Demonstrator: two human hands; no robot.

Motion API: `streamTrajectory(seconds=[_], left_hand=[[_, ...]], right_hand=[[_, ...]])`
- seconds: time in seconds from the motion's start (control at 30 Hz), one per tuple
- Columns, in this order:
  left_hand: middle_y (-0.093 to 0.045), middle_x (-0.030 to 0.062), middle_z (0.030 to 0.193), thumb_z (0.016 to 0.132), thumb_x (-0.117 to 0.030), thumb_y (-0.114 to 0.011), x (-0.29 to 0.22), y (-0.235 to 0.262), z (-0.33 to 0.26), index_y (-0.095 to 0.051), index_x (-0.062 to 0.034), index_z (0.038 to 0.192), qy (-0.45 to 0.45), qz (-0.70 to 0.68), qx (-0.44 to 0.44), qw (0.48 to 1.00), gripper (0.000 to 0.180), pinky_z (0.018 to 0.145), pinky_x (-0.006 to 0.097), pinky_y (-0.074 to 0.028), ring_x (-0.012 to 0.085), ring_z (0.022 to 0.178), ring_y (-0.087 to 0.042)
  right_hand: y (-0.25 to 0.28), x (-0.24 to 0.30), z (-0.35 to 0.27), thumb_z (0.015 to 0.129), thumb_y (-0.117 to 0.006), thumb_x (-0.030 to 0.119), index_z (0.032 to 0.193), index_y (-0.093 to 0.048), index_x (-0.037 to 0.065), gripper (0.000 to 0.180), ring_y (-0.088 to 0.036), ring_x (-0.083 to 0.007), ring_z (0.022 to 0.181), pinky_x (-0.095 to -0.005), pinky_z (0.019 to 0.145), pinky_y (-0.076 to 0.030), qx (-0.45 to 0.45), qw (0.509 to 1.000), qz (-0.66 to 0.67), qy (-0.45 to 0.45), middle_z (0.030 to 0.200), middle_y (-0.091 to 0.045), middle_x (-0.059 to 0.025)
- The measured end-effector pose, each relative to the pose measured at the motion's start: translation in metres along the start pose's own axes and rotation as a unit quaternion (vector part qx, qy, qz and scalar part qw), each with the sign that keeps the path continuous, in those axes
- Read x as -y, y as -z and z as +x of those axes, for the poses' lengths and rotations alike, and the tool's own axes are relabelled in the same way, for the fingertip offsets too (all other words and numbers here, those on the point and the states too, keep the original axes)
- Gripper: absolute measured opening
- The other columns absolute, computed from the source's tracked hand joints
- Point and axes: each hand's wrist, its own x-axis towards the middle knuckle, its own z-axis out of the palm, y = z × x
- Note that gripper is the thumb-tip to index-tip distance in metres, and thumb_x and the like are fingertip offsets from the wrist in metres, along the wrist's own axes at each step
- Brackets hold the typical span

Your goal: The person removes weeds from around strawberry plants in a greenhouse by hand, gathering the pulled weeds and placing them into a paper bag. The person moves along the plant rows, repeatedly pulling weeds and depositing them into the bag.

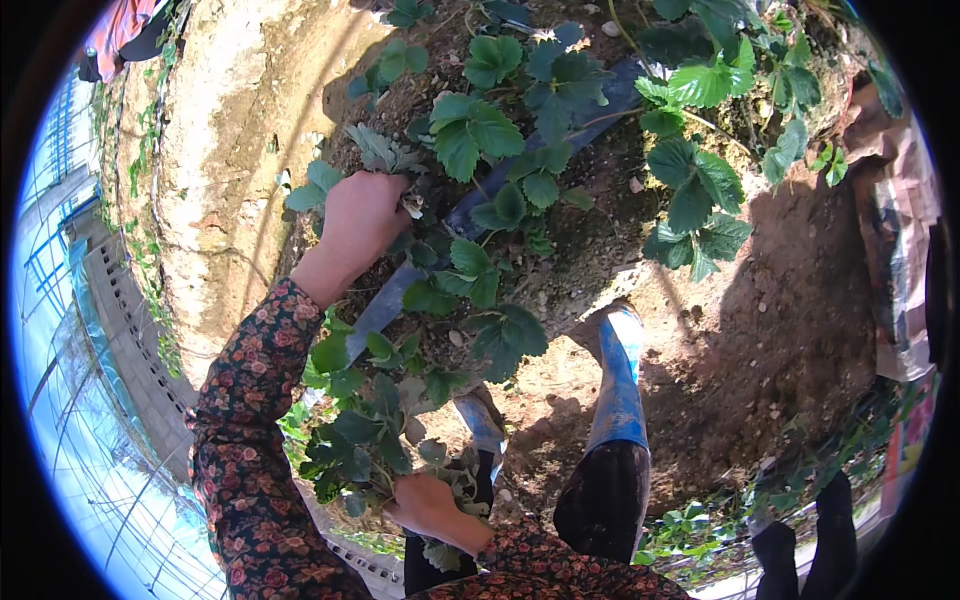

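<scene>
My left hand (362,222) is closed at the far side of the planted row, its fingers among greyish, wilted strawberry leaves (383,152). A small pale scrap pokes out beside the thumb. Closer to my body, my right hand (432,506) is closed round a bunch of picked, dull strawberry leaves (462,488), which stick out on both sides of the fist. Green strawberry plants (478,130) grow along the soil between and beyond my hands. A flat dark strip of tape or hose (385,312) runs diagonally beneath their leaves.
My blue boots (618,375) stand on the bare soil path (780,300) right of the row. More strawberry plants (700,190) spread at the upper right. Crumpled plastic sheeting (905,260) lies at the right edge. A block wall (130,320) stands left, and another person's clothing (125,30) shows upper left.
</scene>
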Motion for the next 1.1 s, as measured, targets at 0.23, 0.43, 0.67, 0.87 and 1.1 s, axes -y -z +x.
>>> streamTrajectory(seconds=[0.23,0.43,0.67,0.87,1.1], left_hand=[[-0.058,0.0138,0.076,0.064,-0.008,-0.063,0.011,-0.01,-0.001,-0.059,-0.0034,0.083,-0.1,-0.129,-0.03,0.986,0.019,0.065,0.043,-0.047,0.0351,0.075,-0.058],[-0.057,0.0169,0.075,0.064,-0.009,-0.067,0.022,-0.013,0.0,-0.058,-0.0021,0.085,-0.066,-0.119,-0.069,0.988,0.025,0.065,0.044,-0.044,0.0379,0.075,-0.056],[-0.058,0.021,0.074,0.069,-0.011,-0.066,0.029,-0.027,-0.002,-0.058,-0.0008,0.083,0.034,-0.179,-0.108,0.977,0.02,0.066,0.045,-0.046,0.0405,0.074,-0.056],[-0.064,0.016,0.078,0.077,-0.019,-0.067,0.076,0.022,-0.013,-0.063,-0.0007,0.091,0.168,-0.171,-0.248,0.939,0.024,0.068,0.035,-0.048,0.0265,0.072,-0.062],[-0.062,0.0069,0.079,0.086,-0.007,-0.055,0.009,0.031,-0.145,-0.057,-0.0011,0.1,0.253,-0.449,-0.255,0.819,0.016,0.062,0.024,-0.046,0.0096,0.068,-0.058]], right_hand=[[-0.001,0.004,-0.003,0.071,-0.064,0.028,0.075,-0.061,-0.001,0.029,-0.061,-0.0373,0.072,-0.0465,0.062,-0.049,0.011,1.0,-0.008,-0.023,0.075,-0.061,-0.0195],[-0.004,-0.001,0.0,0.071,-0.062,0.03,0.073,-0.061,-0.002,0.032,-0.062,-0.0365,0.069,-0.0448,0.061,-0.051,-0.009,1.0,-0.009,-0.018,0.071,-0.062,-0.0196],[-0.008,-0.003,0.001,0.071,-0.064,0.033,0.071,-0.061,-0.002,0.035,-0.062,-0.036,0.064,-0.0451,0.056,-0.05,-0.038,0.999,-0.034,-0.018,0.066,-0.06,-0.0199],[-0.017,-0.012,0.001,0.07,-0.066,0.031,0.07,-0.057,-0.003,0.035,-0.059,-0.0387,0.062,-0.0455,0.053,-0.048,-0.159,0.986,-0.012,-0.052,0.061,-0.057,-0.0222],[0.008,-0.044,-0.002,0.074,-0.064,0.004,0.095,-0.058,-0.006,0.024,-0.062,-0.0334,0.084,-0.0349,0.071,-0.048,-0.334,0.9,0.256,0.109,0.09,-0.062,-0.0214]])
